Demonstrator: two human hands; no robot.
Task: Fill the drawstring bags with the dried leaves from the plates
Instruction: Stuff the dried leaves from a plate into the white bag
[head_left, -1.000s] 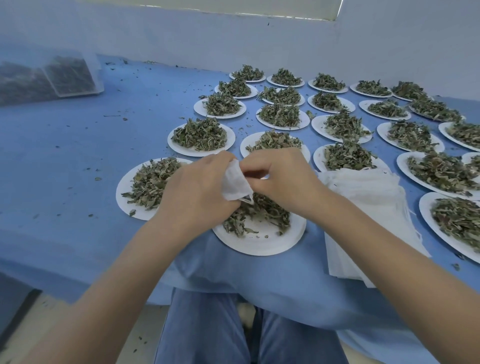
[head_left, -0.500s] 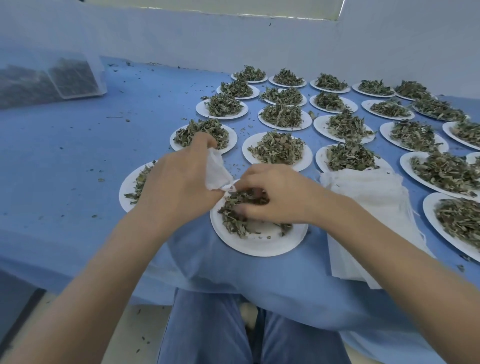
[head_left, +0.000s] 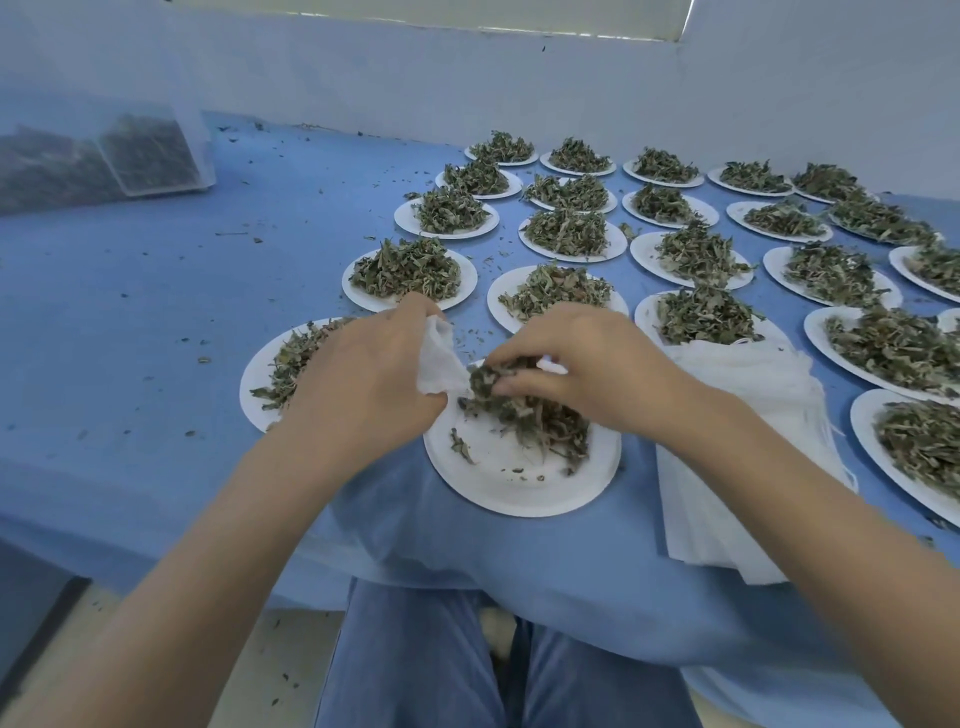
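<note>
My left hand (head_left: 363, 384) grips a small white drawstring bag (head_left: 438, 364) just above the left rim of the nearest white paper plate (head_left: 519, 483). My right hand (head_left: 587, 369) pinches a clump of dried leaves (head_left: 493, 384) at the bag's mouth. More dried leaves (head_left: 545, 426) lie on the right half of that plate; its front part is bare apart from crumbs. How full the bag is cannot be seen.
A stack of flat white bags (head_left: 737, 441) lies right of the plate under my right forearm. Several leaf-heaped plates (head_left: 566, 234) cover the blue cloth (head_left: 156, 312) behind and to both sides. A clear box (head_left: 150, 156) stands far left. The table edge is near my lap.
My right hand went from the bag's mouth down to the plate's leaves, then lifted a clump toward the bag. My left hand moved the bag left and a little lower.
</note>
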